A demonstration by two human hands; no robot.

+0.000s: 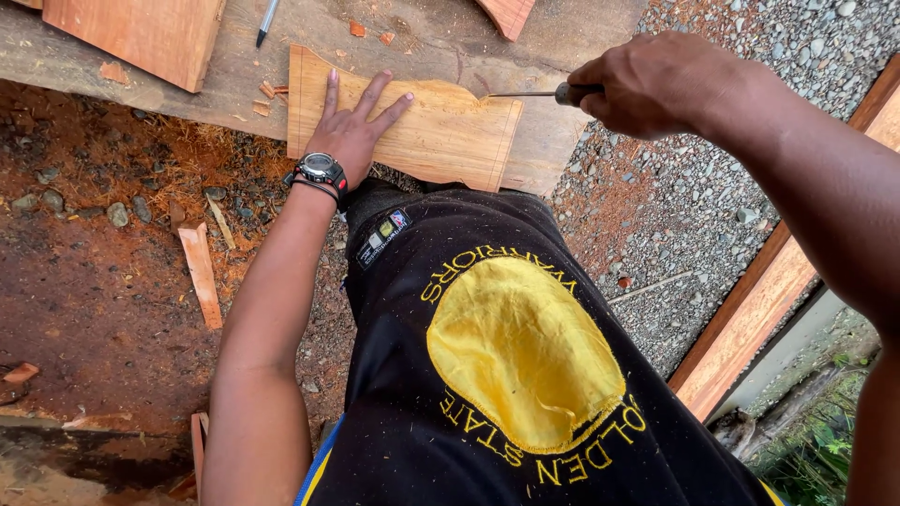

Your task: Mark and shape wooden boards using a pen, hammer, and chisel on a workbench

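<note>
Left hand [352, 131] lay flat, fingers spread, pinning pale shaped wooden board [441, 136] on grey plank workbench [422, 37]. Right hand [656, 84] clenched round slim metal chisel [525, 94], tip at board's notched edge. Best kept shallow, away from fingers.

ground: reddish sawdust-strewn dirt [103, 309] | grey gravel [694, 197] | weathered plank bench [422, 28] | daylight

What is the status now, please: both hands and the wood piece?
Left hand flat on shaped wooden board, pinning it. Right hand grips thin chisel, tip at board's notched edge. Wood chips lie beside it.
</note>
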